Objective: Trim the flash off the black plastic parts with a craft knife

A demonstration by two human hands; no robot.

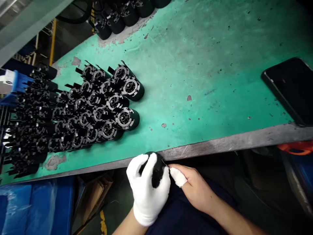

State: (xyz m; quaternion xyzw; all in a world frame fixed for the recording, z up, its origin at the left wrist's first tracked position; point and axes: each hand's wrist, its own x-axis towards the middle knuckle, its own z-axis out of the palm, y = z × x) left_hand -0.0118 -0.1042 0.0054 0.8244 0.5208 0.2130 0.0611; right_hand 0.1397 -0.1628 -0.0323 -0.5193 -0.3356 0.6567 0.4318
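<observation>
My left hand (149, 191), in a white glove, is wrapped round a black cylindrical plastic part (157, 173) just off the bench's front edge. My right hand (193, 186) is bare apart from a white cover (178, 177) on one finger. Its fingers are closed against the right side of the same part. A thin dark sliver shows at those fingertips, too small to name. On the bench to the left stand rows of similar black cylindrical parts (124, 118), with ring-shaped ends facing up.
The green bench top (195, 75) has worn patches and dark specks. A black phone (290, 88) lies at the right. More black parts (129, 14) stand at the far edge. Below are blue bins (36, 209), cardboard (94, 199) and an orange handle (295, 148).
</observation>
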